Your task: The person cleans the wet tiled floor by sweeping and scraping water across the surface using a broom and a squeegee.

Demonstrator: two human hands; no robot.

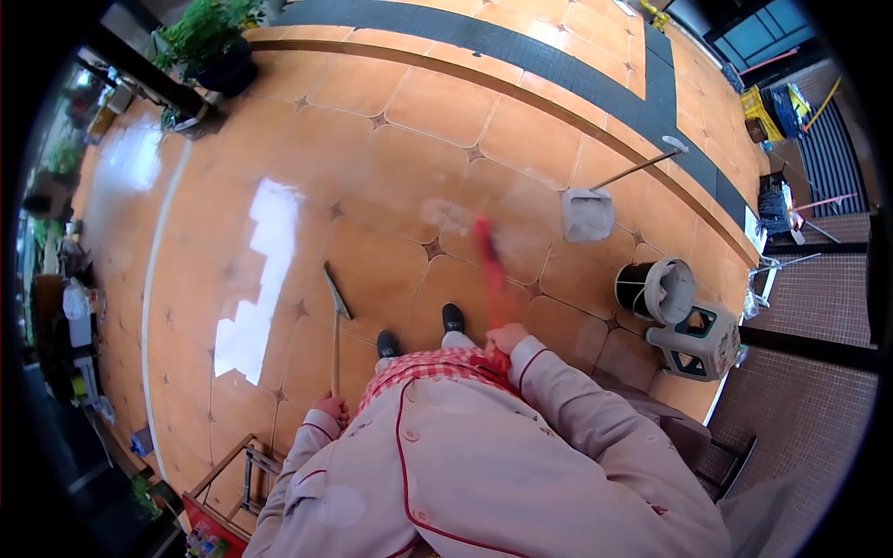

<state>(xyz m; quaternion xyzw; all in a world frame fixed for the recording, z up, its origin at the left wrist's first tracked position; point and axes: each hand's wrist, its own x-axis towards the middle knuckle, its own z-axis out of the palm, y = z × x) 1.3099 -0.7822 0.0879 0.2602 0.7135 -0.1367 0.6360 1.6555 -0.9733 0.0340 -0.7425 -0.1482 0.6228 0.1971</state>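
My left hand (332, 407) is closed around the wooden handle of a floor squeegee (338, 293), whose dark blade rests on the tiles ahead of my left foot. My right hand (507, 339) grips a long red thing (489, 256) that reaches forward over the floor. Motion smears its far end, so I cannot tell its exact kind. Ahead and to the right stands a pale long-handled dustpan (588, 216), apart from the red thing.
A dark bucket (635, 286) and a grey plastic step stool (699, 346) stand at the right. Dark matting (549, 67) runs along a raised edge ahead. A potted plant (223, 70) is at the far left, a wooden frame (221, 465) near my left side. The tiles (391, 195) look shiny.
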